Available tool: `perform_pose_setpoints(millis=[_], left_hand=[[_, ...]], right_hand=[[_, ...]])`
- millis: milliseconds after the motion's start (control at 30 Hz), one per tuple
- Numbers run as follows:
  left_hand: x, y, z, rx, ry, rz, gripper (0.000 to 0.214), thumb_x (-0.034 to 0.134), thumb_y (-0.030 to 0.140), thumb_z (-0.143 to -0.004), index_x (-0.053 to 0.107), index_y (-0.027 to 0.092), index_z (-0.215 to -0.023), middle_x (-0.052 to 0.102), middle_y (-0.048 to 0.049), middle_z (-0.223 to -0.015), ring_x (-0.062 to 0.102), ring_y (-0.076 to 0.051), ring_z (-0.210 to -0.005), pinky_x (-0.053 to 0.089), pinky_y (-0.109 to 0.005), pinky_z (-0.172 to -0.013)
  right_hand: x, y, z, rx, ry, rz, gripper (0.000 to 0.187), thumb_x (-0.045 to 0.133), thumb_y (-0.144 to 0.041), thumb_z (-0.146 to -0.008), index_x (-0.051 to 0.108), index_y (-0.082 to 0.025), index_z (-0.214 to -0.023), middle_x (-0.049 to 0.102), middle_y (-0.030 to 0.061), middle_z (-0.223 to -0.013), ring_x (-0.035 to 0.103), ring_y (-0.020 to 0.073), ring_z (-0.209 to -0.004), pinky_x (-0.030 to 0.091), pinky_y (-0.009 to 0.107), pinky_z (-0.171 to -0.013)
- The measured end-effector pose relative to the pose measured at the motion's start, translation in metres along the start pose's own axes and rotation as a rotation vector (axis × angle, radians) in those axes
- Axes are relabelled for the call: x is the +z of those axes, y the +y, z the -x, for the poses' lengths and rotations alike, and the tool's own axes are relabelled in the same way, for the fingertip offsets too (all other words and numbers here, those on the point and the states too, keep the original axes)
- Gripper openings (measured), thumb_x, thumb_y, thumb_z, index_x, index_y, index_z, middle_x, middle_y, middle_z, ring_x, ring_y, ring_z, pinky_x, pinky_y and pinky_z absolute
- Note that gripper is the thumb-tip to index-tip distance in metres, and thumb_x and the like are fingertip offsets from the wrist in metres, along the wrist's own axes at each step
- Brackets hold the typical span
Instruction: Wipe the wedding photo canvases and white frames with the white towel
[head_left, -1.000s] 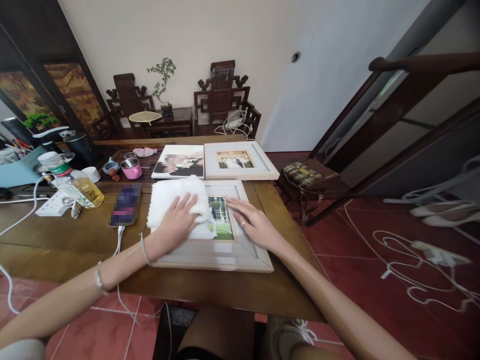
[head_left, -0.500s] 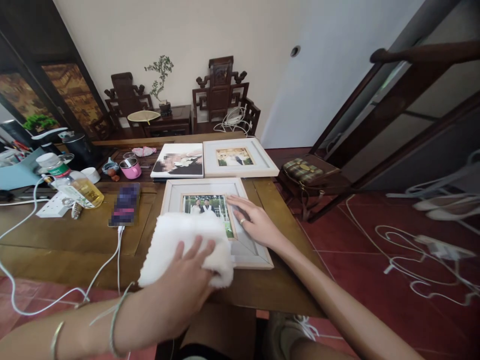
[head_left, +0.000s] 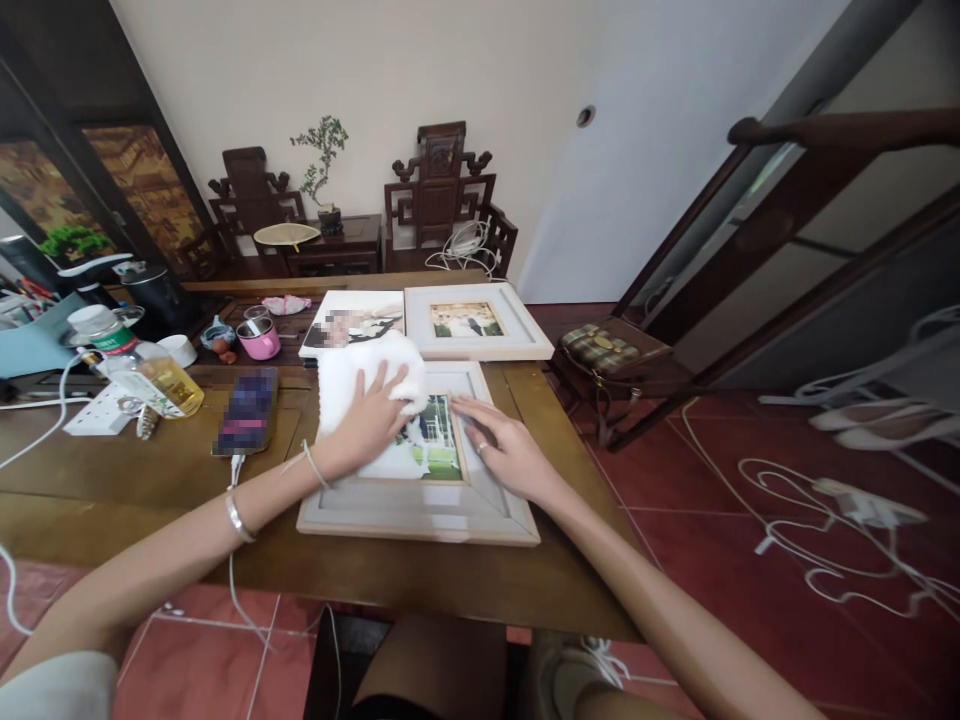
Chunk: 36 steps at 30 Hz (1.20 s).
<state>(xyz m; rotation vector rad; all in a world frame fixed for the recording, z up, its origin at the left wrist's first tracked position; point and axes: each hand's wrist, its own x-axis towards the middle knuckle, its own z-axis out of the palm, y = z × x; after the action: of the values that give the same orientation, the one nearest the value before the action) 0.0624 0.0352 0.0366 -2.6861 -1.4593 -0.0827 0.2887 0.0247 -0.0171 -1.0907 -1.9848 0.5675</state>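
Observation:
A white fluffy cloth (head_left: 337,385) lies over the upper left part of a pale picture frame (head_left: 420,510), its far edge reaching the photo album behind. My left hand (head_left: 375,420) rests on top of this cloth with fingers spread, pressing it down. Under the cloth, the left side of the framed photo (head_left: 442,445) is hidden. On the frame's right side, my right hand (head_left: 506,445) lies open, fingers stretched out over the photo's right edge. A ring is on one of its fingers.
Behind stand a white photo album (head_left: 352,310) and a second picture frame (head_left: 521,325). Leftward are a phone (head_left: 247,410) on a cable, a bottle of yellow liquid (head_left: 161,375), a power strip (head_left: 97,415) and a pink cup (head_left: 259,340). The table's (head_left: 577,480) right edge is close.
My left hand has slid the cloth away from me across the frame, uncovering the frame's near left corner. My right hand stays at the right side.

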Motion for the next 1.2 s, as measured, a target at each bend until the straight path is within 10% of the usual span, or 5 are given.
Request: perform_pose_setpoints(millis=[467,900,1200], left_hand=[[-0.065,0.091,0.09,0.286,-0.328,0.12,0.028,0.04,0.019,-0.098,0.064,0.019,-0.113,0.037,-0.0138,-0.15,0.032,-0.037,-0.139,0.044,-0.058,-0.1],[-0.005,0.035,-0.012,0.006,-0.086,-0.11,0.034,0.04,0.018,-0.097,0.059,0.014,-0.125,0.022,-0.0156,-0.156,0.016,-0.045,-0.142,0.028,-0.068,-0.105],[-0.027,0.076,0.058,0.205,-0.193,-0.115,0.027,0.053,0.018,-0.087,0.067,0.014,-0.11,0.033,-0.0217,-0.15,0.028,-0.047,-0.137,0.037,-0.067,-0.098]], right_hand=[[0.0,-0.005,-0.001,0.001,0.001,0.002,0.038,0.045,-0.024,-0.09,0.064,-0.024,-0.123,0.061,0.0074,-0.133,0.051,0.0231,-0.129,0.037,0.049,-0.112],[0.001,-0.002,0.0,-0.005,0.015,0.002,0.037,0.043,-0.031,-0.093,0.064,-0.024,-0.123,0.062,0.0087,-0.131,0.053,0.024,-0.127,0.038,0.051,-0.11],[-0.001,-0.005,0.0,-0.001,0.004,-0.021,0.033,0.044,-0.034,-0.093,0.064,-0.026,-0.119,0.062,0.0077,-0.132,0.053,0.0234,-0.127,0.038,0.049,-0.11]])
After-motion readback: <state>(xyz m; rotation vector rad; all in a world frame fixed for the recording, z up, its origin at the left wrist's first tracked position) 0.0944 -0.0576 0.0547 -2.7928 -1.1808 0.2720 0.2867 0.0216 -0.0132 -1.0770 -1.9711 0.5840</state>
